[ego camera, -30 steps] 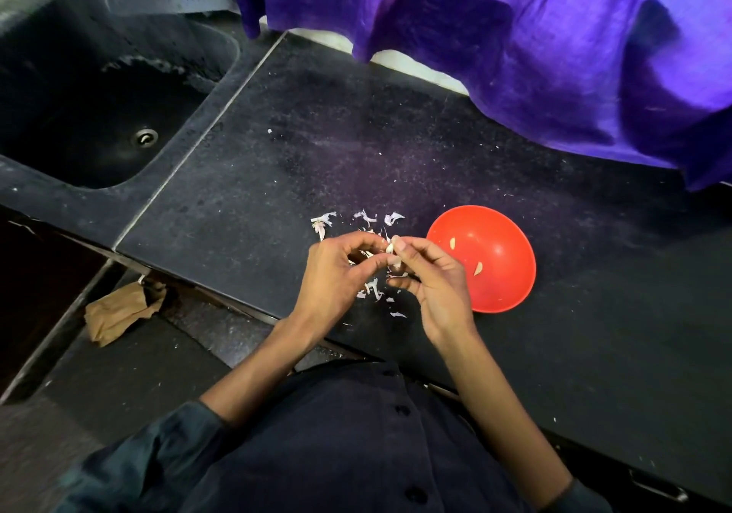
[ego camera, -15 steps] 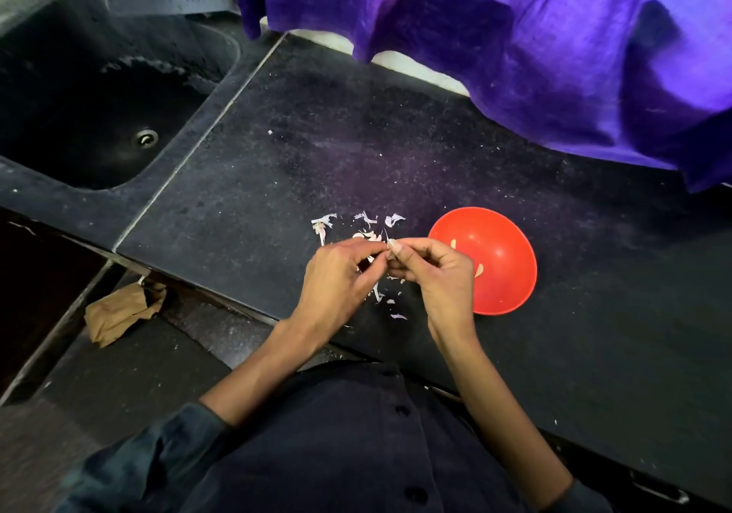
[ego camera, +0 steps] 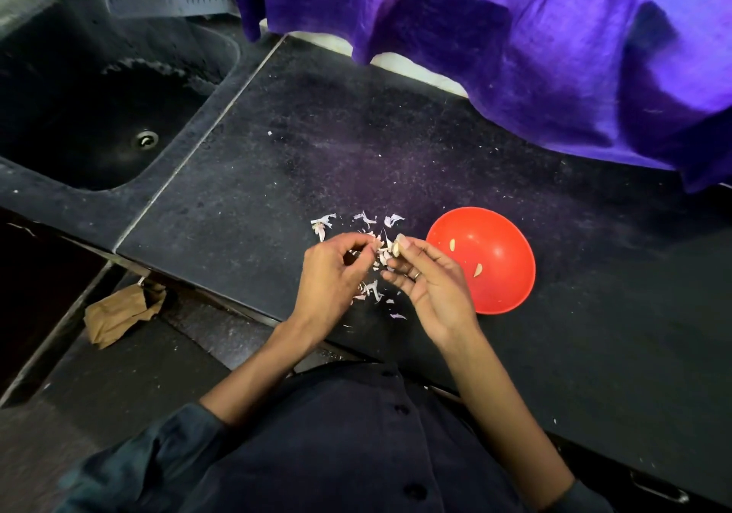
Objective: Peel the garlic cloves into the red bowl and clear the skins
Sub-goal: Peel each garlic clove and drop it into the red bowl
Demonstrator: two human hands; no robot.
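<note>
Both hands work over the black counter point(ego camera: 396, 156) just left of the red bowl point(ego camera: 507, 298). My right hand point(ego camera: 431, 282) pinches a garlic clove point(ego camera: 397, 245) between thumb and fingertips. My left hand point(ego camera: 336, 271) sits close beside it and pinches a strip of pale skin point(ego camera: 377, 241) at its fingertips. Two peeled cloves point(ego camera: 478, 270) lie inside the bowl. White skin scraps point(ego camera: 364, 221) are scattered on the counter above and below the hands.
A dark sink point(ego camera: 99, 108) with a drain is set into the counter at the left. Purple cloth point(ego camera: 515, 37) hangs over the counter's far edge. A crumpled brown paper bag point(ego camera: 119, 314) lies on the floor below the counter's front edge.
The hands have drawn slightly apart, the left pulling a piece of skin away from the clove. The right hand has turned palm-up, uncovering more of the bowl.
</note>
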